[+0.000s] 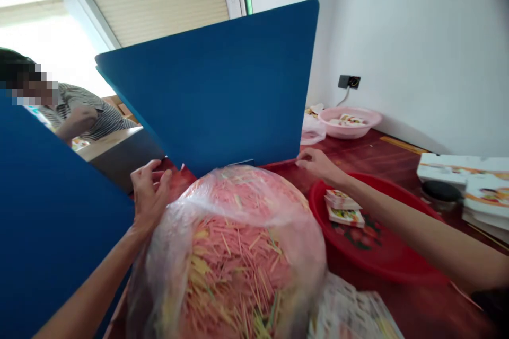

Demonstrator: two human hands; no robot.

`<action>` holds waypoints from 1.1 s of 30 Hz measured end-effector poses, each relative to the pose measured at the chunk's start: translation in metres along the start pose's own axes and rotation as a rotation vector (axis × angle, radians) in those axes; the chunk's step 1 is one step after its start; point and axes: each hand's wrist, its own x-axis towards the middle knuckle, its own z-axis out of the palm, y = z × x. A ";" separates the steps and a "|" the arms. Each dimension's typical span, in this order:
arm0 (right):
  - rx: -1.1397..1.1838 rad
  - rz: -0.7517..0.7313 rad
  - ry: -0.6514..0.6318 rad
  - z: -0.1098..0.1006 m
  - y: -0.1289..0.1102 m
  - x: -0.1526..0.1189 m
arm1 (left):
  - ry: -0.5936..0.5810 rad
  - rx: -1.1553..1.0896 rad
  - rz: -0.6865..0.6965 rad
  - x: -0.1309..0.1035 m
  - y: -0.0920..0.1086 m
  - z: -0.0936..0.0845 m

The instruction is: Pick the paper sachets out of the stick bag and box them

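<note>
A big clear plastic bag (238, 254) full of thin pink, yellow and green sticks or strips stands in front of me. My left hand (150, 190) is raised at the bag's upper left, its fingers bent and apart with nothing in them. Beyond the bag's right side, my right hand (318, 164) has its loosely curled fingertips by the lower right corner of an upright blue panel (230, 85). Whether they touch the panel cannot be made out. Under my right forearm lies a red tray (382, 254) with small printed packs (345, 209) in it.
Another blue panel (55, 212) rises at left. A person in a striped shirt (95, 116) is behind it, beside a box (123, 153). A pink basin (350, 122) sits back right, white printed boxes (485, 185) and a dark-lidded jar (441, 190) at right, printed sheets (353, 312) in front.
</note>
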 end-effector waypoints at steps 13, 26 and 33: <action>0.190 -0.085 -0.642 0.063 -0.038 -0.277 | -0.421 -0.068 -0.560 -0.341 0.002 -0.114; -0.311 0.041 -0.411 0.151 -0.067 -0.332 | -0.431 0.587 -0.595 -0.361 -0.048 -0.134; -0.677 0.026 -0.135 0.186 -0.070 -0.292 | -0.432 0.417 -0.758 -0.360 -0.074 -0.123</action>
